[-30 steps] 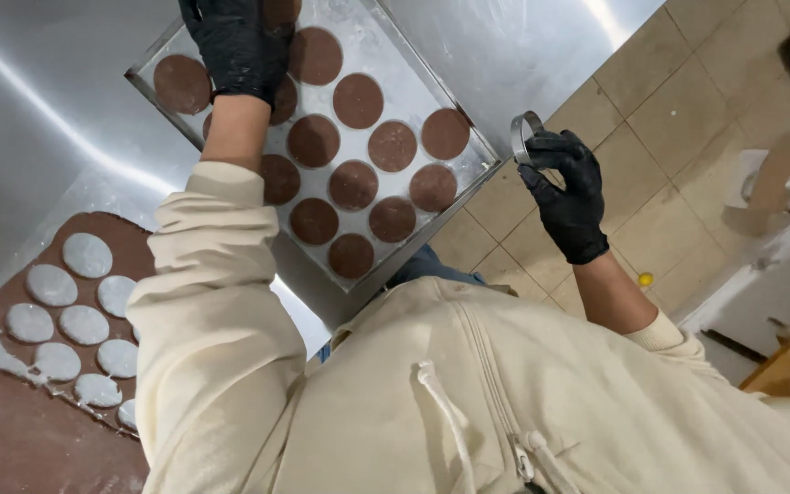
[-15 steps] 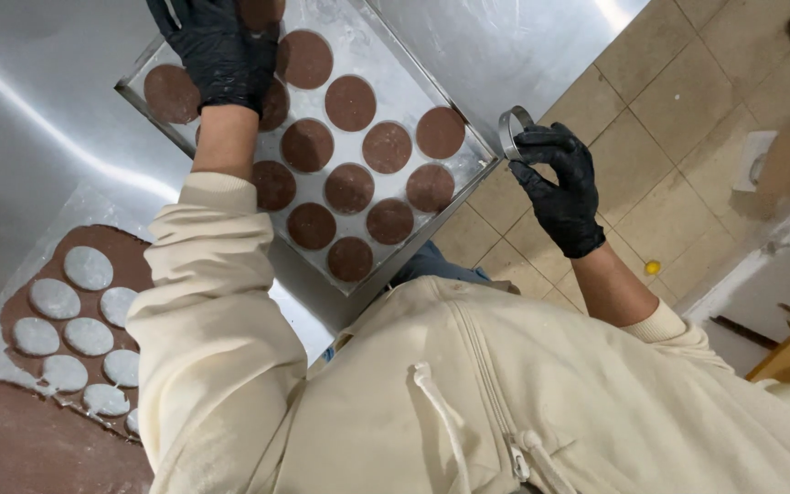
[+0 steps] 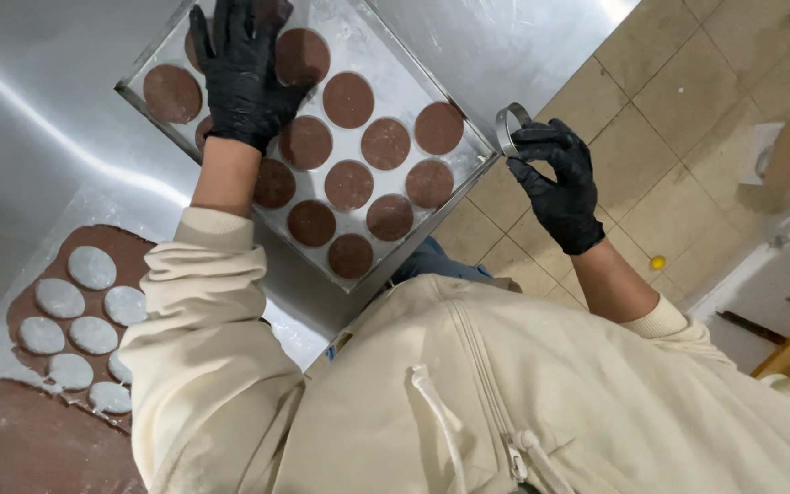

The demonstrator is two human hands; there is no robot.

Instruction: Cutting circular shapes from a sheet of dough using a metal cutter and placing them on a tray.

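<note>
Stainless steel surface [image 3: 38, 137], smooth and shiny with a flour dusting, fills the left and top; beige square floor tiles [image 3: 678, 110] show at 3 o'clock. Cream hooded sweatshirt [image 3: 468, 402], soft knit with zip and drawstring, takes the whole lower middle. Rolled brown dough sheet [image 3: 20, 448], matte and floury, lies at 8 o'clock, with round holes cut through it showing the pale surface beneath. Rectangular metal baking tray [image 3: 395, 87] sits tilted at 12 o'clock, its near corner overhanging the surface edge. Flat brown dough discs [image 3: 349, 185], smooth, round and even, lie on the tray in rows, close but not touching. Left hand [image 3: 244, 78] in a glossy black glove lies flat on the tray at 11 o'clock, fingers spread and released, covering a few discs, gripping nothing. Right hand [image 3: 560, 183], also black-gloved, hangs over the floor tiles at 2 o'clock just off the tray's right corner, fingers pinched on a thin round metal cutter ring [image 3: 507, 128]. Tiny yellow ball-like object [image 3: 657, 263] rests on the floor at 3 o'clock.
</note>
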